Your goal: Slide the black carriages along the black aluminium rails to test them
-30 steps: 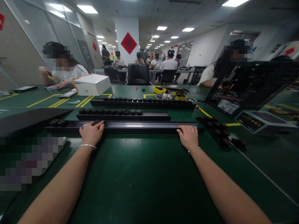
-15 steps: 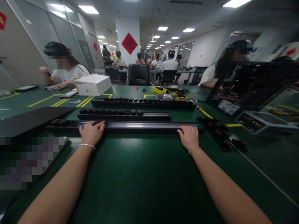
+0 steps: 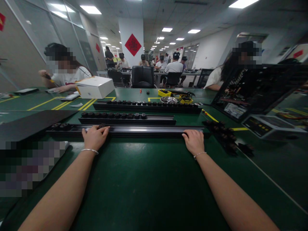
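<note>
Worktop (image 3: 144, 186): green, marked with yellow tape, in an office with people seated at further tables.

Left hand (image 3: 95, 138): palm down, forearm running in from lower left, wrist banded. Fingers bent over the near rail, beside a small black part (image 3: 102, 125); whether they grip it cannot be told.

Right hand (image 3: 194, 140): palm down, forearm from lower right, wrist banded. Fingers together, closed over the rail near its right end, thumb at the front side.

Near rail (image 3: 144, 129): long, black, lying crosswise beneath both hands; bright channel bare between them, black parts at its left end.

Middle rail (image 3: 160, 117): shorter, just behind; row of black parts at left, right portion bare.

Far rail (image 3: 148, 107): row of parts along most of its length.

Containers: front yellow tray (image 3: 164, 93), dark pieces inside; second yellow tray (image 3: 186, 100), dark cables across it; metal dish (image 3: 168, 99), contents unclear; white box (image 3: 96, 87), contents hidden.
</note>
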Demonstrator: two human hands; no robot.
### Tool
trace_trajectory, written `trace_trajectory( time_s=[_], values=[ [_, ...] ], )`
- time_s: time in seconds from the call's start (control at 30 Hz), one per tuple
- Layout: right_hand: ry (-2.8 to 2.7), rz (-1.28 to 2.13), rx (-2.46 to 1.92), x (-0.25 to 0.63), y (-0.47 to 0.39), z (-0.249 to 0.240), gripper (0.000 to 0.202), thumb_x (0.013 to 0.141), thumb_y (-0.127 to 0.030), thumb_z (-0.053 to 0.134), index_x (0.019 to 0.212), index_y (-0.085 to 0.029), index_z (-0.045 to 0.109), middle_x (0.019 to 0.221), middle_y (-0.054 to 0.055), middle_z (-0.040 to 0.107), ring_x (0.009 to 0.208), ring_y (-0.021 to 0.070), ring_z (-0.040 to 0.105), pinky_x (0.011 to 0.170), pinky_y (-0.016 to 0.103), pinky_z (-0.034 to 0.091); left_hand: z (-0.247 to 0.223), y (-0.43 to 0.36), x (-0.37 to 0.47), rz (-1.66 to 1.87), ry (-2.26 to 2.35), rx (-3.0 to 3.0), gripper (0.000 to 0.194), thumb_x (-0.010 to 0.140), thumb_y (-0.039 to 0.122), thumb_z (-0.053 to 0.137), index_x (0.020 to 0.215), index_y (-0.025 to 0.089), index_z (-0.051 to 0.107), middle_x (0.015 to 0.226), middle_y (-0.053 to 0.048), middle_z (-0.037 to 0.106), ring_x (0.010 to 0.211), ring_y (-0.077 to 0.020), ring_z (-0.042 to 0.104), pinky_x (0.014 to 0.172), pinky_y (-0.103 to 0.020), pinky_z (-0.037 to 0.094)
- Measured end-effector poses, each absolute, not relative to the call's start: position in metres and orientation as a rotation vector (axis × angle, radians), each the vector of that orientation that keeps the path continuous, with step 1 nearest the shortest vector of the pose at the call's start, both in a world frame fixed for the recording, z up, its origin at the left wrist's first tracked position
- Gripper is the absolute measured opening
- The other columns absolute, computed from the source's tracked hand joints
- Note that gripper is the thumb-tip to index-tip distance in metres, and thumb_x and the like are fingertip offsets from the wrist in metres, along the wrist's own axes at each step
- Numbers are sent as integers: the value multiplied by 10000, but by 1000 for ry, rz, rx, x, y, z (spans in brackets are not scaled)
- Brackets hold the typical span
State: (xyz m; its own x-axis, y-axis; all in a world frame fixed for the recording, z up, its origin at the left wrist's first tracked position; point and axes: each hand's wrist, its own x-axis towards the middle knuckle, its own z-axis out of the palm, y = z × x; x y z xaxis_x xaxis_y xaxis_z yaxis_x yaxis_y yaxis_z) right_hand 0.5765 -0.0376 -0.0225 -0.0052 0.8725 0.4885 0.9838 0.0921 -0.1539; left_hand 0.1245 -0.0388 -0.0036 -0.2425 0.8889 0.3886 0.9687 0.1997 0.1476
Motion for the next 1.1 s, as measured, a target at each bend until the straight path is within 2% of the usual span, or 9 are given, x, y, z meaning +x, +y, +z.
trace_trajectory(
  time_s=[0.33, 0.93, 1.1],
  values=[
    [-1911, -314, -1808, 577, -37, -23, 282, 883, -362, 389, 966, -228, 623, 1060, 83, 639, 1024, 247, 495, 969, 490, 256, -4, -39, 128, -499, -2245, -1772, 429, 886, 464, 328, 1098, 309, 668, 1154, -137, 579, 1071, -317, 507, 992, -608, 226],
    [-1909, -318, -1803, 576, -38, -22, 289, 886, -367, 383, 961, -225, 623, 1047, 84, 642, 1010, 247, 503, 967, 499, 262, -1, -41, 142, -449, -2197, -1800, 408, 903, 432, 322, 1122, 324, 649, 1138, -122, 584, 1078, -293, 516, 1020, -568, 191],
    [-1907, -315, -1804, 576, -38, -22, 286, 882, -365, 385, 963, -229, 623, 1049, 82, 640, 1021, 248, 499, 969, 501, 260, -3, -39, 140, -413, -2168, -1811, 418, 900, 422, 313, 1133, 320, 644, 1118, -118, 588, 1076, -279, 514, 995, -483, 263]
  ],
)
